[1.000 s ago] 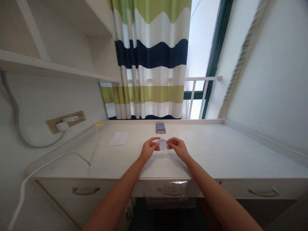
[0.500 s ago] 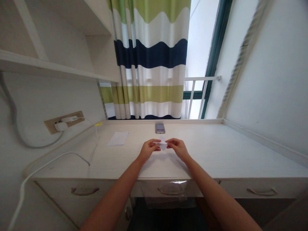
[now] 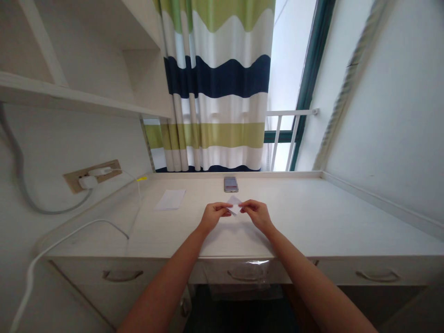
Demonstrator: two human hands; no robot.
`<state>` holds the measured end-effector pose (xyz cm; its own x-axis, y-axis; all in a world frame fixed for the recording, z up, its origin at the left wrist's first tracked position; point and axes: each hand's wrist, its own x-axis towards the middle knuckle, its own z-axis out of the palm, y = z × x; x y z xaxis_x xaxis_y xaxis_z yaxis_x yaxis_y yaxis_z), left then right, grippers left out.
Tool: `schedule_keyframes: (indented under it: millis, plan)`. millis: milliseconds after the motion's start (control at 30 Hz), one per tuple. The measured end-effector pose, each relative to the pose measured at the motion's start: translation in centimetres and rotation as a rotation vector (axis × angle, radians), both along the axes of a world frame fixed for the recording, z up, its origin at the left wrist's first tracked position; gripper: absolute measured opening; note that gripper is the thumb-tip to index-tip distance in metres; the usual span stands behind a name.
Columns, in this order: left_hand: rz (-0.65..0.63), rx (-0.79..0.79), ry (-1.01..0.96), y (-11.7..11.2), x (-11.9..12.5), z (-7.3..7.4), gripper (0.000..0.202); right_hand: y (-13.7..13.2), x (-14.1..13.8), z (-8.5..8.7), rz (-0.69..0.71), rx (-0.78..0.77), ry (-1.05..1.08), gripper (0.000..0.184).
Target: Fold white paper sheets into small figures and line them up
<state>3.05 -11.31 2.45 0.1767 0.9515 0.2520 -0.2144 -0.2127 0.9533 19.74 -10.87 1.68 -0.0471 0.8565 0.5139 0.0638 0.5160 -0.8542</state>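
Both my hands meet over the middle of the pale wooden desk (image 3: pixel 312 222). My left hand (image 3: pixel 212 216) and my right hand (image 3: pixel 257 214) each pinch one side of a small folded piece of white paper (image 3: pixel 234 205), which they hold just above the desktop. Its upper corner tilts up and away from me. A second white sheet (image 3: pixel 170 199) lies flat on the desk to the left, beyond my left hand. A phone (image 3: pixel 231 183) lies face up at the back of the desk, straight beyond the folded paper.
A wall socket (image 3: pixel 93 175) with a white charger sits on the left wall, and a white cable (image 3: pixel 79 229) trails over the desk's left corner. A striped curtain (image 3: pixel 217 88) hangs behind the desk. Shelves run above left. Drawers with handles (image 3: pixel 246 276) line the desk's front.
The folded paper has turned between my fingers: its upper corner has risen and its shape looks narrower. My hands have stayed in almost the same place.
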Motion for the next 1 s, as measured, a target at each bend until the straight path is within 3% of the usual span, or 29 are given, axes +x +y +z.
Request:
schedule_keyframes:
  millis: [133,233,500,833,1000]
  plan:
    - [-0.014,-0.016,-0.014,-0.1,0.0,0.0,0.020,-0.4,0.0,0.6,0.104,-0.040,0.054,0.012]
    - [-0.017,-0.008,-0.005,0.1,0.1,-0.3,0.019,-0.8,-0.1,1.1,0.187,-0.174,0.129,0.019]
    - [-0.028,0.029,0.042,0.3,0.1,-0.7,0.018,-0.7,-0.3,1.1,0.189,-0.337,0.131,0.034]
    - [-0.079,0.003,0.044,-0.4,0.0,0.1,0.031,0.0,-0.3,0.5,0.146,-0.262,0.128,0.030]
    - [-0.015,-0.001,0.051,0.1,0.3,-0.4,0.042,0.4,-0.4,-0.1,0.144,-0.200,0.081,0.029]
